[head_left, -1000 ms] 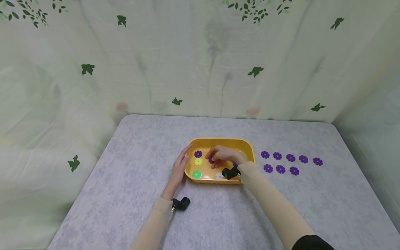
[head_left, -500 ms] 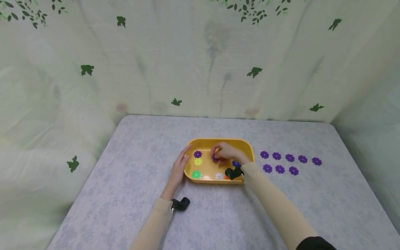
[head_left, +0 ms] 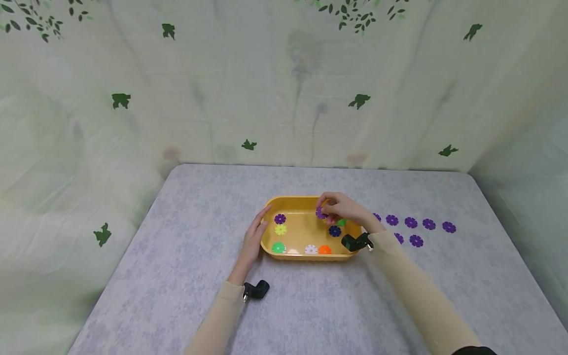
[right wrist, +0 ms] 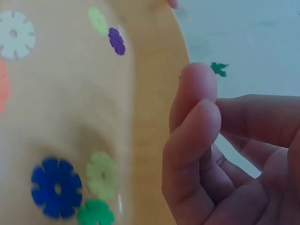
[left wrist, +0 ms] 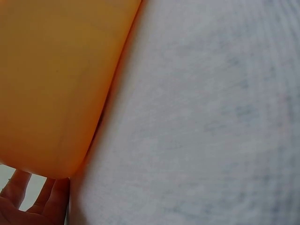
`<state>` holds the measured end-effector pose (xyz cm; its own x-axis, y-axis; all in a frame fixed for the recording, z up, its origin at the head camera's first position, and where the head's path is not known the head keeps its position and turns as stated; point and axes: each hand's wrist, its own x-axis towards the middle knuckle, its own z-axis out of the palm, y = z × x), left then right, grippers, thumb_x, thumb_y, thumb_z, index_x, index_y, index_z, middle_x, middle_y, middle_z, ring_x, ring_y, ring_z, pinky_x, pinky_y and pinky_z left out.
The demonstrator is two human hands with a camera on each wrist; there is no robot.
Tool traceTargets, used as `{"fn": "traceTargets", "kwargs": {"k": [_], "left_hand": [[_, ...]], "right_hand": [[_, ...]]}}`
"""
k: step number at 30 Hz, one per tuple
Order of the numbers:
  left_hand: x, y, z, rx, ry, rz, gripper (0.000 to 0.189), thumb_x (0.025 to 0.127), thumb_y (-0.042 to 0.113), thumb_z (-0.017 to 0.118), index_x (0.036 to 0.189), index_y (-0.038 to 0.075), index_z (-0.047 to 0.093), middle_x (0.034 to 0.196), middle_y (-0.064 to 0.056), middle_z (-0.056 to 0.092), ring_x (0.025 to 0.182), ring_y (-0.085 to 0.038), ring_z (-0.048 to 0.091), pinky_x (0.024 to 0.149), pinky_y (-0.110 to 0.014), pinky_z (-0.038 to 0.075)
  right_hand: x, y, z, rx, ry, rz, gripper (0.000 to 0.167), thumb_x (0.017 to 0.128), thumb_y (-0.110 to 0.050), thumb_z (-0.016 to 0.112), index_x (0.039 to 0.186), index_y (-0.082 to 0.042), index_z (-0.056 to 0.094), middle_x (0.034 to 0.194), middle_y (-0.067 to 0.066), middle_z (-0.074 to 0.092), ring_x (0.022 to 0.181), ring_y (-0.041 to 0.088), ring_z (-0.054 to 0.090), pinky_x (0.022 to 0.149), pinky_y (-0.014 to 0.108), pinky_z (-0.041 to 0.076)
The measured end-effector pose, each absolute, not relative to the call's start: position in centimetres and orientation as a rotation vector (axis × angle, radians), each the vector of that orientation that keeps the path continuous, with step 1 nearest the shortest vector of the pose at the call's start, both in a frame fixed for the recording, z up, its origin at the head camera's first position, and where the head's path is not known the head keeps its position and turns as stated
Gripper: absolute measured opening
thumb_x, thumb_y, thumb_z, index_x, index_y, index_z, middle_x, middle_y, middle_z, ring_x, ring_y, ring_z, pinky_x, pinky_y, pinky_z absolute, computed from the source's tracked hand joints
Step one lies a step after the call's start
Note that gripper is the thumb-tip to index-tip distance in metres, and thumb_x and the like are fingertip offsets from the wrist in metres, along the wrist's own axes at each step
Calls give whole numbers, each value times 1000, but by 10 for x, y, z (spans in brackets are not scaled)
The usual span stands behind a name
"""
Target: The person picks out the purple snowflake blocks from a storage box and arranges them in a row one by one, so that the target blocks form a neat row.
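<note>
A shallow yellow tray stands mid-table. My left hand rests along its left side, fingers extended against the outer wall; the left wrist view has the tray wall with fingertips at its far end. Over the tray's right half, my right hand pinches a purple slotted flower-shaped disc between thumb and fingers. The right wrist view shows thumb and fingertip pressed together, hiding most of that disc. Below it in the tray lie a dark blue disc and a green disc.
Another purple disc, a yellow disc and a green one lie at the tray's left. White and orange discs lie along its front. Right of the tray, two rows of purple discs are partly behind my right arm.
My right hand has taken up the purple disc from the tray's middle and carried it right and toward the far rim. The left hand stays at the tray's side.
</note>
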<state>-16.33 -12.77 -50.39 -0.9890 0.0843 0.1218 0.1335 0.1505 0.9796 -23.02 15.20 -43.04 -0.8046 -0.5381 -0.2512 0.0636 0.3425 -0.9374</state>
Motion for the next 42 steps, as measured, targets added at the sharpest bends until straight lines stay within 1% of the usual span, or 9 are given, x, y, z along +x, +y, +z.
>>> {"fn": "traceTargets", "kwargs": {"k": [3,6,10,17,21,26,29,34,42], "left_hand": [[-163,-128,-503,-226,-2341,-2017,41,105,21,38,146,17,42,151,-2,36,140,-20,26,116,-39,18],[-164,-128,-504,-232,-2336,-2017,42,105,21,37,146,16,41,151,-4,35,140,-23,25,116,-42,18],[-163,-128,-505,-251,-2330,-2003,42,104,21,37,146,19,42,151,-4,36,140,-24,26,115,-43,19],[-162,-127,-504,-257,-2330,-1995,42,104,22,36,146,19,42,151,-4,36,140,-24,26,115,-44,20],[-162,-128,-502,-221,-2337,-2042,42,105,23,37,146,19,41,151,-1,35,140,-18,25,116,-37,18],[-159,-127,-492,-225,-2345,-2068,42,105,16,36,147,11,39,152,-7,33,141,-23,23,116,-39,17],[-156,-125,-482,-219,-2357,-2067,42,105,13,35,146,8,39,152,-9,33,141,-24,23,116,-40,17],[-161,-126,-496,-210,-2350,-2069,42,105,17,36,146,14,40,152,-4,34,141,-20,24,116,-38,18],[-163,-126,-502,-213,-2352,-2036,42,105,21,36,147,16,40,152,-4,34,141,-22,24,116,-42,17]], "right_hand": [[-229,168,-426,-408,2100,-1514,17,97,-8,50,109,4,55,89,27,59,64,25,58,60,36,55],[-227,185,-423,-359,2132,-1532,20,98,-10,51,111,4,54,91,28,59,66,26,58,62,35,55],[-224,211,-426,-285,2168,-1548,26,99,-12,51,117,6,51,93,23,60,68,25,58,65,31,56],[-209,261,-431,-193,2242,-1542,32,99,-17,51,120,6,47,92,23,57,74,34,58,70,31,56],[-198,292,-439,-140,2263,-1553,34,100,-18,49,122,8,45,90,18,55,72,26,58,70,29,56],[-184,332,-451,-94,2274,-1583,35,102,-16,46,123,11,43,88,12,56,69,16,57,65,27,54],[-174,352,-458,-79,2296,-1585,36,102,-16,45,124,13,42,89,8,56,69,14,57,65,26,54],[-156,380,-466,-49,2337,-1584,37,102,-15,45,122,15,42,89,4,57,68,14,57,64,25,55],[-138,403,-476,11,2445,-1487,33,101,-10,44,117,19,45,88,8,57,65,15,60,62,25,56]]}}
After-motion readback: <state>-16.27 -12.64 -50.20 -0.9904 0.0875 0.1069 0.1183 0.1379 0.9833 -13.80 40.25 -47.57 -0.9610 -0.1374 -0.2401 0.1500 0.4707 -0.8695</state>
